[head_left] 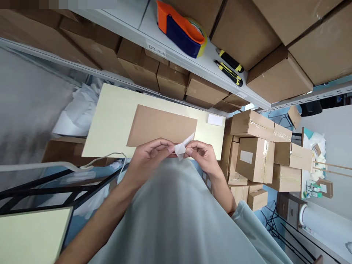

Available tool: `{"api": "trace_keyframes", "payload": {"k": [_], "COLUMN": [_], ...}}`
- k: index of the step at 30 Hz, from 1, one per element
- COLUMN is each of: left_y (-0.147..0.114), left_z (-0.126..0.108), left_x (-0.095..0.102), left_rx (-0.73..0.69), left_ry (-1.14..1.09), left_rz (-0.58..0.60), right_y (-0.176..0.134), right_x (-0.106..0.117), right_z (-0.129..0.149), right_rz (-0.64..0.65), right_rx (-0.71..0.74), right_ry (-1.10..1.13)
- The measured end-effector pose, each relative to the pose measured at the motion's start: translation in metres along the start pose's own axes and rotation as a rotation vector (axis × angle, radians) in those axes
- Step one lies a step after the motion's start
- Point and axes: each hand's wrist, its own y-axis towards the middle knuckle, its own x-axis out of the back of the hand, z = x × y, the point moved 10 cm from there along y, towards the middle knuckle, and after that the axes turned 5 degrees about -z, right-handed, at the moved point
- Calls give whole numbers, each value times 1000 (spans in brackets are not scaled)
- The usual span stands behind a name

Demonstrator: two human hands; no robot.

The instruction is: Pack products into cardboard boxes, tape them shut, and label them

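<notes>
- White slip [181, 148], one, creased: held up between the two hands, at the near edge of the table, its upper tip overlapping my sight of a brown sheet's corner; whether they touch, I cannot tell.
- Left hand [151, 156], bare: thumb and forefinger pinched together on the slip's left end, other fingers curled.
- Right hand [202, 156], bare: thumb and forefinger clamped on the slip's right side, other fingers folded in.
- Brown sheet [162, 126], rectangular: flat on the table, just beyond the hands.
- White rectangle [215, 120], small: on the table, right of the brown sheet and apart from it.
- Table [112, 113], pale cream top: beneath both.
- Shirt [176, 212], pale grey-green: worn by the person, close behind the hands.
- Shelf [121, 14], grey-white: above the table's far side.
- Tape dispenser [181, 29], orange and dark blue: on the shelf, beside two black-and-yellow cutters [228, 73].
- Cartons [255, 157], brown, taped: piled to the right of the table.
- Crumpled white wrapping [78, 110]: beside the table's left end.
</notes>
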Motion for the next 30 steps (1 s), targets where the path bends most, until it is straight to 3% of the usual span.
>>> {"api": "trace_keyframes", "payload": {"k": [7,13,18,21,24,27,30], "left_y": [13,12,-4,-28,-61,-94,-121], "left_z": [19,40,62,81,99,113,127], "left_x": [76,168,252,306,355,390,407], "left_rx": [44,61,32,15,-21,-61,-67], "left_ry": [-264,-554,-768,-881,-902,-848,-796], "left_rz": [-170,-407,-631,-837,-1044,-1178,-1261], "right_y": [15,43,84,117,154,194,240], "right_x": [-3,-25,-66,-101,-152,-224,-308], "right_z": [8,11,21,37,55,65,60], "right_rz": [-96,-120,-62,-41,7,113,235], "right_rx": [0,-2,48,119,172,219,284], "right_ry": [-93,-237,-309,-286,-240,-273,-354]}}
